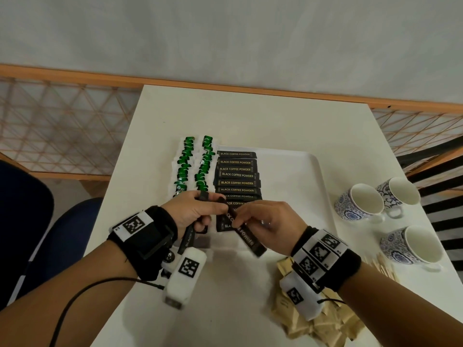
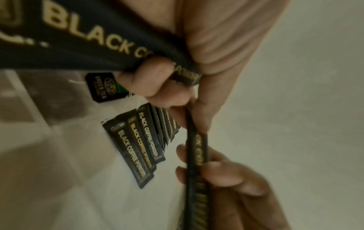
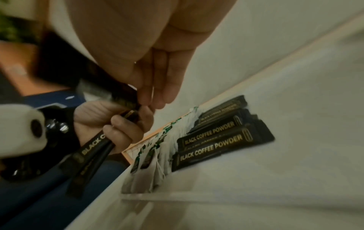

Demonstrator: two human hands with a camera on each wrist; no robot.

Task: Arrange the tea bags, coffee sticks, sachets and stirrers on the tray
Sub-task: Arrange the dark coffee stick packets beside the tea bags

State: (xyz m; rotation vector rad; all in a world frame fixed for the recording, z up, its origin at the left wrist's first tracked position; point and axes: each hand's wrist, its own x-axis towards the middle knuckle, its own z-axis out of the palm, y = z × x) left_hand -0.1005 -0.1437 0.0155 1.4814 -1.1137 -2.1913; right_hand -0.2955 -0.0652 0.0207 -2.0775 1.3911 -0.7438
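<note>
On the white tray [image 1: 298, 171] lie two columns of green-tagged tea bags [image 1: 195, 164] and a column of black coffee sticks [image 1: 238, 176] beside them. My left hand [image 1: 198, 211] grips a small bundle of black coffee sticks [image 2: 82, 37] over the tray's near edge. My right hand [image 1: 260, 217] pinches one black coffee stick [image 1: 246, 236] whose far end still touches my left hand's fingers [image 2: 157, 87]. The row of laid sticks [image 3: 216, 137] appears beyond both hands in the right wrist view.
Three blue-patterned white cups [image 1: 360, 201] stand on the table at the right. Tan sachets [image 1: 315, 319] lie in a loose heap under my right wrist, with wooden stirrers [image 1: 380, 264] beside them. A blue chair [image 1: 50, 241] is at the left.
</note>
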